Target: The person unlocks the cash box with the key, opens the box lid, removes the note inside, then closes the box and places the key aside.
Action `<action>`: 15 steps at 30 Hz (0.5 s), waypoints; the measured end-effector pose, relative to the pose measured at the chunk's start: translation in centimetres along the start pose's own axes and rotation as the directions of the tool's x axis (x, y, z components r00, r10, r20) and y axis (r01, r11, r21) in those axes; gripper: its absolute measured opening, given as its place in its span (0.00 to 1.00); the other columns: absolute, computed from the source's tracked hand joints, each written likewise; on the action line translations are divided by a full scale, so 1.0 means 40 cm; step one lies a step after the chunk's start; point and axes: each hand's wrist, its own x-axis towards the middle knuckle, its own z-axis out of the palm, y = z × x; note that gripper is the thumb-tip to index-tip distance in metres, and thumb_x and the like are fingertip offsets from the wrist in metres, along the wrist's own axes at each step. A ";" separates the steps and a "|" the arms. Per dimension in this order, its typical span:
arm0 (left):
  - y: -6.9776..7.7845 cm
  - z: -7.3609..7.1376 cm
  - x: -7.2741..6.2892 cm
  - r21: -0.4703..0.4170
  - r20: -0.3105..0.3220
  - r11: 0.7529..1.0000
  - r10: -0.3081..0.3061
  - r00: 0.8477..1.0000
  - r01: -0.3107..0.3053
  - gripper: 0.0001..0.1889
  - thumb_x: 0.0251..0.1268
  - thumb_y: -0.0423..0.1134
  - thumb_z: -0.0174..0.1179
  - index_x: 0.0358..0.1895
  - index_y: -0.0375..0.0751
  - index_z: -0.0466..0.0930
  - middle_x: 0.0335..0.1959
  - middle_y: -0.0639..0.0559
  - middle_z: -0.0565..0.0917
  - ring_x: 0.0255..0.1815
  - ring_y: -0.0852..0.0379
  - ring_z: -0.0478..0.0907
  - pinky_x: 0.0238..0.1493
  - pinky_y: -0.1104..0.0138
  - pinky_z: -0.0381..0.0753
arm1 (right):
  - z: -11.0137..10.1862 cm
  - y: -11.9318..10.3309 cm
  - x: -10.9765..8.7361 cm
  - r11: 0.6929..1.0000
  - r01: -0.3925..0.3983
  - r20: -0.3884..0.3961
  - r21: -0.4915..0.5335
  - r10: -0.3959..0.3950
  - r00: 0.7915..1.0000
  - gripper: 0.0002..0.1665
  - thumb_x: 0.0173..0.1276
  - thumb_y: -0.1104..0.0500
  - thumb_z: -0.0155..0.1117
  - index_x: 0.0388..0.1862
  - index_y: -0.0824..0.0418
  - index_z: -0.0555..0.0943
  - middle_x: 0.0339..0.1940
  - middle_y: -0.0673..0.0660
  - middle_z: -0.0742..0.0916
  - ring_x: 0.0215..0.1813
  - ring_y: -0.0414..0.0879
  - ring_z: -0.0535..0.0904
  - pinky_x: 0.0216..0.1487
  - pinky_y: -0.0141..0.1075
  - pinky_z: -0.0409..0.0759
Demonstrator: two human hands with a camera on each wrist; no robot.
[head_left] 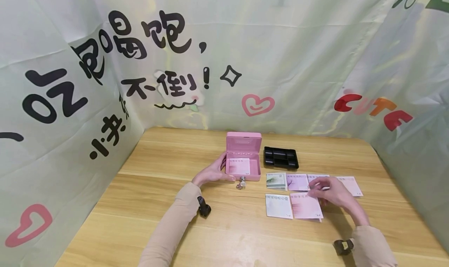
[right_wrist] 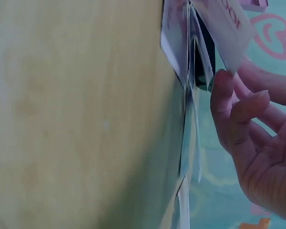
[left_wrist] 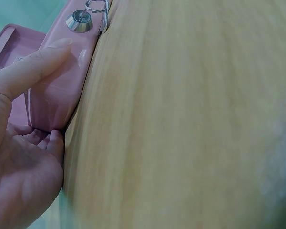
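The pink metal cash box [head_left: 260, 169] stands with its lid raised and a pink banknote [head_left: 239, 166] lying inside. My left hand [head_left: 214, 171] grips its left front corner; in the left wrist view the thumb [left_wrist: 43, 62] lies along the front face beside the lock [left_wrist: 80, 21], the other fingers round the side. Keys [head_left: 240, 185] hang from that lock. My right hand [head_left: 331, 191] pinches the top right corner of a folded pink banknote [head_left: 304, 206] in the front row. The right wrist view shows that note [right_wrist: 229, 33] tilted up at the fingertips.
Right of the box sits a black compartment tray [head_left: 280, 158]. Below it runs a row of folded notes: a green one [head_left: 276, 181], a purple one [head_left: 297, 182] and others partly behind my right hand. A pale note [head_left: 278, 205] lies left of the pinched one. Printed curtains border the table.
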 end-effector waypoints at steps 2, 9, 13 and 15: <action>0.000 0.000 0.001 0.001 -0.001 1.000 -0.003 1.000 0.003 0.66 0.47 0.37 0.78 0.83 0.49 0.35 0.84 0.41 0.45 0.85 0.43 0.44 0.85 0.46 0.44 | -0.007 -0.003 -0.001 1.000 0.009 -0.038 -0.014 -0.010 0.999 0.20 0.63 0.62 0.72 0.49 0.74 0.81 0.31 0.57 0.88 0.22 0.39 0.78 0.21 0.34 0.80; -0.001 0.000 0.001 0.008 -0.001 1.000 0.005 1.000 -0.005 0.66 0.47 0.37 0.77 0.83 0.48 0.35 0.84 0.40 0.45 0.85 0.42 0.44 0.84 0.45 0.44 | -0.028 -0.035 0.016 0.989 0.116 -0.149 -0.093 -0.129 0.980 0.19 0.64 0.63 0.71 0.50 0.74 0.82 0.36 0.63 0.89 0.33 0.33 0.82 0.26 0.34 0.85; 0.001 0.000 0.001 0.013 0.005 1.000 0.006 1.000 -0.006 0.66 0.47 0.37 0.77 0.83 0.49 0.35 0.84 0.40 0.45 0.85 0.41 0.44 0.84 0.44 0.44 | -0.032 -0.071 0.035 0.986 0.142 -0.125 -0.088 -0.152 0.980 0.20 0.66 0.61 0.70 0.52 0.72 0.82 0.39 0.64 0.89 0.36 0.32 0.82 0.30 0.33 0.85; 0.000 0.000 0.002 0.012 0.009 1.000 0.007 1.000 -0.007 0.66 0.47 0.37 0.77 0.83 0.48 0.35 0.84 0.40 0.45 0.85 0.42 0.45 0.84 0.45 0.45 | -0.034 -0.090 0.044 0.984 0.151 -0.110 -0.092 -0.160 0.981 0.21 0.66 0.59 0.70 0.53 0.72 0.82 0.41 0.64 0.89 0.38 0.31 0.82 0.32 0.31 0.85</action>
